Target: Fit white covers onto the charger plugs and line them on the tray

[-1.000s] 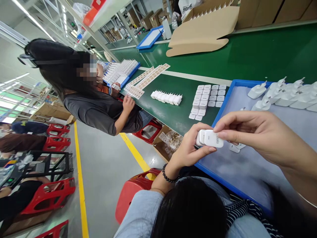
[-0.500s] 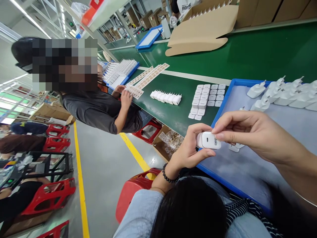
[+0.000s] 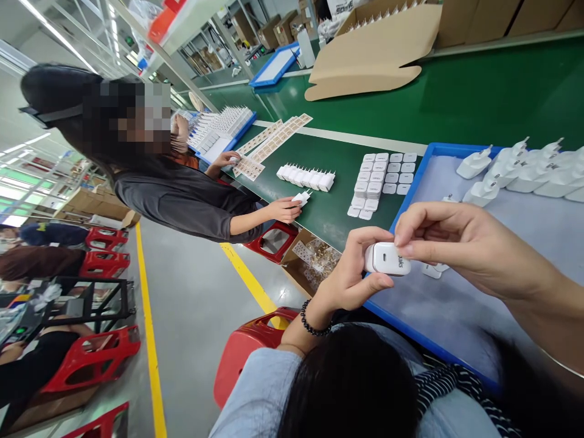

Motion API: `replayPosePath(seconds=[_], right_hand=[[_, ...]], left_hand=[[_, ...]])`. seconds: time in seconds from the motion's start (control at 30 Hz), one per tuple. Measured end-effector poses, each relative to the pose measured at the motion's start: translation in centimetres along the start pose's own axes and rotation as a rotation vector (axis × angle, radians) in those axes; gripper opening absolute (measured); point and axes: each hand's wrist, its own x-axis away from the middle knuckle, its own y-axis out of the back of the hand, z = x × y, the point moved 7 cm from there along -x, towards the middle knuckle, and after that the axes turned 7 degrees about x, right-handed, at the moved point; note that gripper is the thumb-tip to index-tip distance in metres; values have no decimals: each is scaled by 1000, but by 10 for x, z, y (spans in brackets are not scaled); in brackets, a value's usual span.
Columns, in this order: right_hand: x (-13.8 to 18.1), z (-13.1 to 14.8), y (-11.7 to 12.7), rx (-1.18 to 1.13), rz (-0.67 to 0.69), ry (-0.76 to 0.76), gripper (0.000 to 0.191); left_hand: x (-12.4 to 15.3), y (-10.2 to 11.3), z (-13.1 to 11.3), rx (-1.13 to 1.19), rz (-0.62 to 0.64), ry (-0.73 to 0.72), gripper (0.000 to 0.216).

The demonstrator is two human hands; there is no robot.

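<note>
A white USB charger (image 3: 387, 259) with a small port slot and dark lettering is held between my two hands, over the left edge of the blue-rimmed tray (image 3: 410, 193). My left hand (image 3: 349, 275) is wrapped round its rear end. At the lettered end, my right hand (image 3: 460, 249) grips it with thumb and fingertips, which hide part of the lettering. Under my right hand, some small white pieces (image 3: 432, 271) lie partly hidden on the tray. Finished-looking white chargers with pins (image 3: 524, 173) stand in rows at the tray's far side.
Stacked white caps (image 3: 370, 176) and a row of pinned chargers (image 3: 305, 177) lie on the green table (image 3: 335, 210). A co-worker (image 3: 182, 194) sits left, beside sticker sheets (image 3: 274, 143). Cardboard (image 3: 365, 58) lies at the back; a red stool (image 3: 241, 356) stands below.
The co-worker's one hand has moved from the sticker sheets to the table edge and now holds a white charger. My hands and the charger have barely shifted.
</note>
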Motion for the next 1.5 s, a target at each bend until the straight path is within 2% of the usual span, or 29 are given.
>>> replayPosePath(seconds=[0.17,0.3,0.43,0.57,0.8,0.97,1.27,1.5], right_hand=[[1,0,1,39,-28,3,18],[4,6,0,103,-48,26,17],[7,10,-1,152,-62,35,15],[11,10,2,166,-92,11,20],[10,9,1,137,-84,1,22],[10,8,1,139,-81,-8,25],[8,5,0,107,-32,-30,30],[6,5,-2,69,1,-40,29]], left_hand=[[0,0,-3,33,8,-51,56],[0,0,0,-2,15,-44,59],[0,-1,-4,-20,42,-98,57],[-2,-2,-8,-74,52,-119,57],[-3,-3,-13,-68,47,-202,55],[-4,-5,-16,-38,70,-208,47],[-1,-8,-8,-90,96,-228,54],[-2,-10,-10,-17,88,-207,59]])
